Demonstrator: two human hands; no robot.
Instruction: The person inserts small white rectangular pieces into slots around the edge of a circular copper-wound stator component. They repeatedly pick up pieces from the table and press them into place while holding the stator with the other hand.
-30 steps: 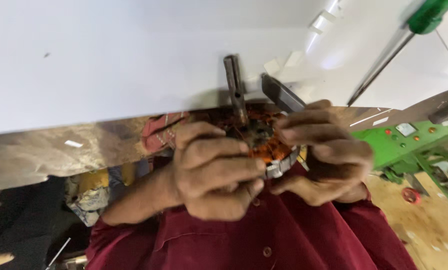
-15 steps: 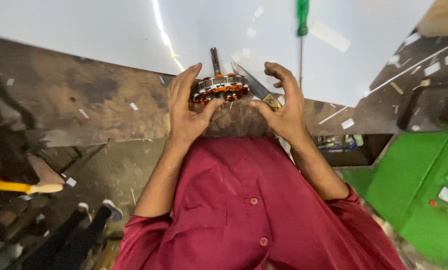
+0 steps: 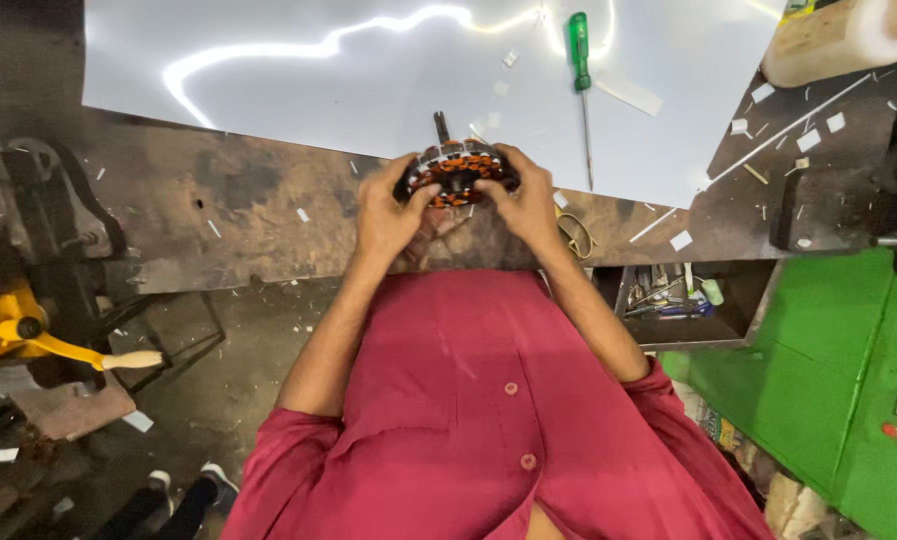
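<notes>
Stator [image 3: 458, 172], a round stack of steel laminations wound with orange-brown copper coils and carrying a short dark shaft that sticks out on its far side, is sitting at the near edge of the white sheet [image 3: 299, 90], where the sheet is meeting the bare, worn worktop [image 3: 219, 215]. Closest to the camera, the person's red buttoned shirt [image 3: 489, 400] is filling the lower middle of the view, and both bare forearms are reaching forward from it. The left hand [image 3: 387, 212] is cupping the stator's left side, fingers curled over the rim and thumb pressing on the windings. The right hand [image 3: 525, 200] is gripping the right side the same way, fingers wrapped over the top. An open drawer [image 3: 669, 295] of small tools is hanging under the worktop's near edge on the right, beside a green machine [image 3: 849, 370]. A yellow tool with a pale wooden handle [image 3: 39, 335] is lying low at the left. Farther off, a green-handled screwdriver [image 3: 581, 70] is lying on the sheet, and a cream plastic jug [image 3: 839, 35] is standing at the far right corner.
</notes>
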